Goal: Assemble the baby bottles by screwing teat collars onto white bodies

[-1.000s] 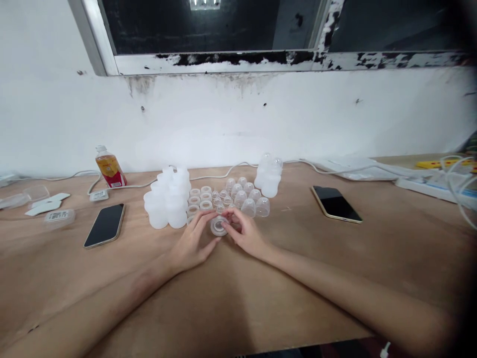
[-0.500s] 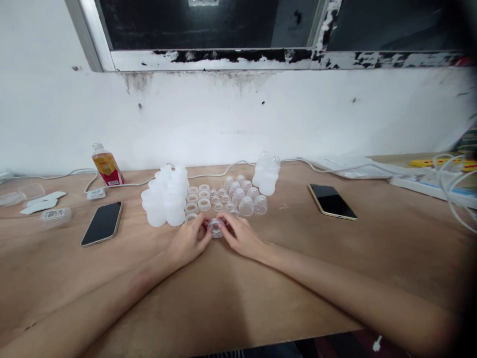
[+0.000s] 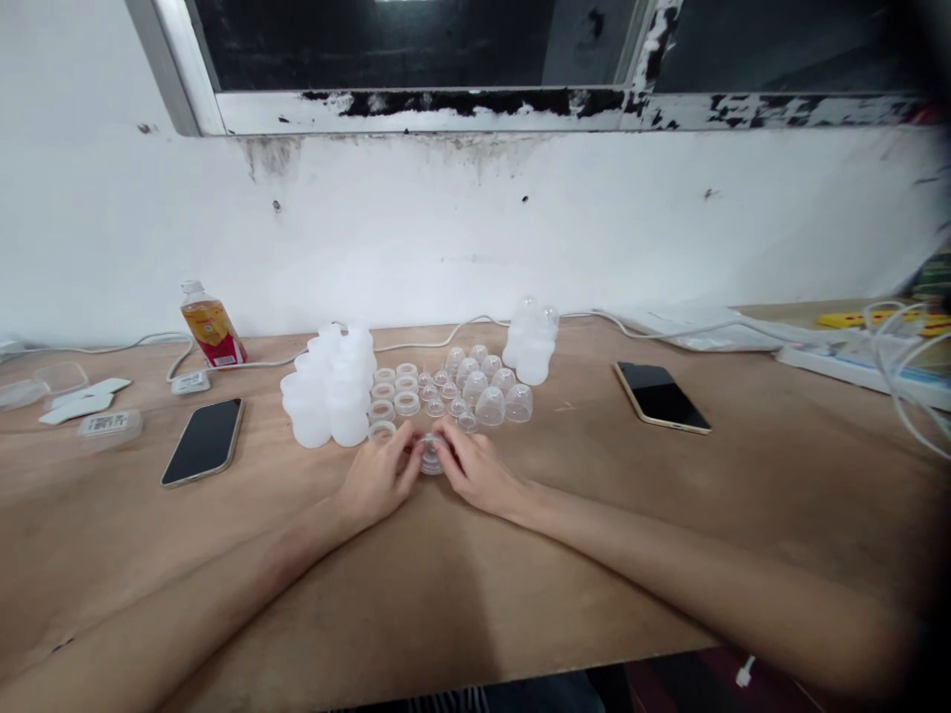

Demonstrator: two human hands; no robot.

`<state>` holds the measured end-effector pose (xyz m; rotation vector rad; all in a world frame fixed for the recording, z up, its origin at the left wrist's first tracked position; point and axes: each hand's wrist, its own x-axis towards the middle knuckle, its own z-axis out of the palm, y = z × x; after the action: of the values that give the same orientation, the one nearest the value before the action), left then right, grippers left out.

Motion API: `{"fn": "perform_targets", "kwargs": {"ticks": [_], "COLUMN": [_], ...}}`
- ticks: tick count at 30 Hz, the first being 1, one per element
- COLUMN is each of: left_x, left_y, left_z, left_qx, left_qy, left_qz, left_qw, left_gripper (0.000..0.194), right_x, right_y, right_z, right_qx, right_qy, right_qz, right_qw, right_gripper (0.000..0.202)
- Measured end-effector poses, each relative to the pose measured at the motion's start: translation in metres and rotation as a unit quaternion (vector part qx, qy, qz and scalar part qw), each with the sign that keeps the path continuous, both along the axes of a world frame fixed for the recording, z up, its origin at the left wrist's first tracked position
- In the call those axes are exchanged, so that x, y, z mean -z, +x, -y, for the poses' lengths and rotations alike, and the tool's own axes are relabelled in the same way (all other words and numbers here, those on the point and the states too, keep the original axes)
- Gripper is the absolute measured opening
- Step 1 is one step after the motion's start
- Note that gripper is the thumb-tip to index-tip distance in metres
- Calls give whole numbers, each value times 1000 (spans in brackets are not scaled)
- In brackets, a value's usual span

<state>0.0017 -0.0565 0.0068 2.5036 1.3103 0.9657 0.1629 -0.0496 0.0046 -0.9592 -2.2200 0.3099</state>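
Near the front middle of the table, my left hand (image 3: 380, 469) and my right hand (image 3: 479, 465) close their fingertips on opposite sides of one clear bottle collar ring (image 3: 432, 461). Whether a teat sits inside it cannot be made out. Just beyond my fingers stand translucent collar rings (image 3: 406, 403) in two columns. Several clear teats (image 3: 436, 407) are grouped to their right, then rows of clear dome caps (image 3: 491, 406). White bottle bodies (image 3: 331, 396) cluster to the left of the rings. Farther back at right, capped bottles (image 3: 532, 347) stand together.
One phone (image 3: 203, 443) lies left and another phone (image 3: 661, 396) lies right on the wooden table (image 3: 594, 584). A drink bottle (image 3: 212, 325) stands by the wall. A white cable (image 3: 423, 347) runs along the back. At right lie a power strip (image 3: 862, 374) and tangled cords.
Both hands stay on the ring, with only a slight shift of the fingers around it. The view has tipped down very slightly. The other things lie as before.
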Motion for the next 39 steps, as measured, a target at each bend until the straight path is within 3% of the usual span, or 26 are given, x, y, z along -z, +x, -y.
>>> {"fn": "perform_targets", "kwargs": {"ticks": [4, 13, 24, 39], "left_x": [0, -3, 1, 1], "left_y": [-1, 1, 1, 1], "left_z": [-1, -1, -3, -7], "left_qx": [-18, -10, -7, -6], "left_qy": [32, -25, 13, -36], "left_qz": [-26, 19, -88, -51], "left_qw": [999, 999, 996, 998], "left_gripper": [10, 15, 9, 6], "right_x": [0, -6, -3, -4], "right_y": [-1, 1, 3, 5], "right_z": [0, -3, -7, -11], "right_qx": [-4, -8, -27, -29], "right_qy": [11, -39, -18, -44], "right_qz": [22, -37, 30, 62], "right_qw": [1000, 999, 999, 997], "right_gripper": [11, 8, 20, 17]}}
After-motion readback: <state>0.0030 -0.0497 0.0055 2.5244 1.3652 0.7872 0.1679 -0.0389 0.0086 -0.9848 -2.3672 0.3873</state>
